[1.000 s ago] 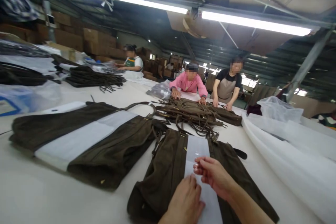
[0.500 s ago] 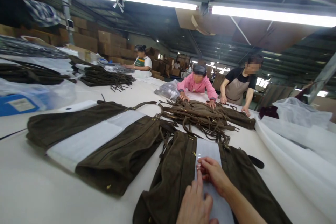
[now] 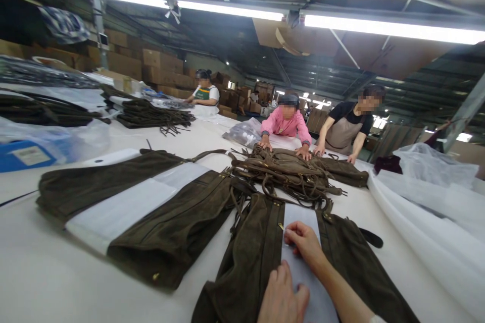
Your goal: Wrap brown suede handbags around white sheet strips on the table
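My right hand (image 3: pixel 303 242) sits low in the centre of the frame, fingers curled and pinching at the white sheet (image 3: pixel 303 272) that lies along the middle of the dark brown suede piece (image 3: pixel 250 262) in front of me. My left hand (image 3: pixel 282 300), at the bottom edge, lies flat and open on the same sheet, pressing it down, grasping nothing.

Just left of this piece lies a second brown suede piece (image 3: pixel 166 227) with its own white sheet across it, spread toward the left middle of the frame. Above my hands, at centre, a tangled heap of brown bags with straps (image 3: pixel 288 171) blocks the way across; two co-workers lean on its far side, one in a pink top (image 3: pixel 286 123), one in a black top with an apron (image 3: pixel 346 126). A third person (image 3: pixel 204 93) stands further back at upper left.

Everything rests on a wide white table (image 3: pixel 45 272). Rolled white foam sheeting (image 3: pixel 424 232) runs down the right side. Stacked cardboard boxes (image 3: pixel 125 58) line the far wall, and strip lights (image 3: pixel 379 28) hang under the roof. A clear plastic bag (image 3: pixel 244 133) holding something white lies beside the person in pink.
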`<state>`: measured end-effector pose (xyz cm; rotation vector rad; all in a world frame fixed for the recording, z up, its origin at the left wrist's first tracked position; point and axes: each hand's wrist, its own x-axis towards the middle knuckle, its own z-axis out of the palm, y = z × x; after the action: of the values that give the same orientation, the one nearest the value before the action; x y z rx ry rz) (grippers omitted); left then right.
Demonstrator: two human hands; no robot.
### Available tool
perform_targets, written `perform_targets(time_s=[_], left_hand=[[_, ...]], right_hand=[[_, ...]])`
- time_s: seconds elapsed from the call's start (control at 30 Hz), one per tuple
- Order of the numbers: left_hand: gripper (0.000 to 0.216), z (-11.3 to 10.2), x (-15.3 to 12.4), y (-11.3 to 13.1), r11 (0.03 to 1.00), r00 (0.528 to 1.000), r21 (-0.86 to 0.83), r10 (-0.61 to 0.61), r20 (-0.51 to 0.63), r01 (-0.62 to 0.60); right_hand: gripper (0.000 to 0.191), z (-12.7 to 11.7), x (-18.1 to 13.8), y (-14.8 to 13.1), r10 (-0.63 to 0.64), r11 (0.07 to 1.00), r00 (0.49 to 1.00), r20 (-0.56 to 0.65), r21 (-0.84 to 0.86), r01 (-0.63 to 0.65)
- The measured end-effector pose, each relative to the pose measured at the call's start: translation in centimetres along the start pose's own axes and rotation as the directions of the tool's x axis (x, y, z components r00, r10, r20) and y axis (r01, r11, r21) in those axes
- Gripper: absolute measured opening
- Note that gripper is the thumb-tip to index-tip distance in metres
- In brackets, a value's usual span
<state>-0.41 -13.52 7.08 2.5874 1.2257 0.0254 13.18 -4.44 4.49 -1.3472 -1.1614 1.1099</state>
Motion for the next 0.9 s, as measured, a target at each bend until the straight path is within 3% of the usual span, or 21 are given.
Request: perform_targets(time_s=[0.13, 0.27, 0.37, 0.53, 0.77, 0.9], left_hand=[[0.053, 0.2, 0.1, 0.1, 1.000, 1.000, 0.003, 0.003, 0.026, -0.003], [0.059, -0.3, 0.0, 0.3, 1.000, 0.997, 0.000, 0.004, 0.071, -0.004], [0.058, -0.4, -0.2, 0.4, 1.000, 0.999, 0.000, -0.009, 0.037, 0.009], [0.051, -0.4, -0.3, 0.4, 1.000, 0.999, -0.018, -0.023, -0.043, 0.022], [0.051, -0.6, 0.1, 0.0, 1.000, 1.000, -0.014, 0.012, -0.009, -0.012], [0.052, -0.4, 0.2, -0.1, 1.000, 1.000, -0.018, 0.021, -0.020, -0.021]], right_hand=[[0.039, -0.9, -0.3, -0.5, 0.036, 0.995, 0.999, -0.005, 0.093, -0.036], [0.043, -1.5, -1.6, -1.1, 0.121, 0.979, 0.989, 0.090, 0.155, -0.134], [0.043, -1.1, -2.2, -0.8, 0.141, 0.977, 0.982, 0.127, 0.144, -0.159], [0.043, -0.5, -2.0, -0.1, 0.097, 0.989, 0.989, 0.115, 0.098, -0.108], [0.037, -0.4, -2.1, -0.1, 0.047, 0.999, 0.991, 0.124, -0.026, -0.044], [0.030, 0.1, -1.7, 0.2, -0.025, 0.985, 0.998, 0.064, -0.168, 0.036]])
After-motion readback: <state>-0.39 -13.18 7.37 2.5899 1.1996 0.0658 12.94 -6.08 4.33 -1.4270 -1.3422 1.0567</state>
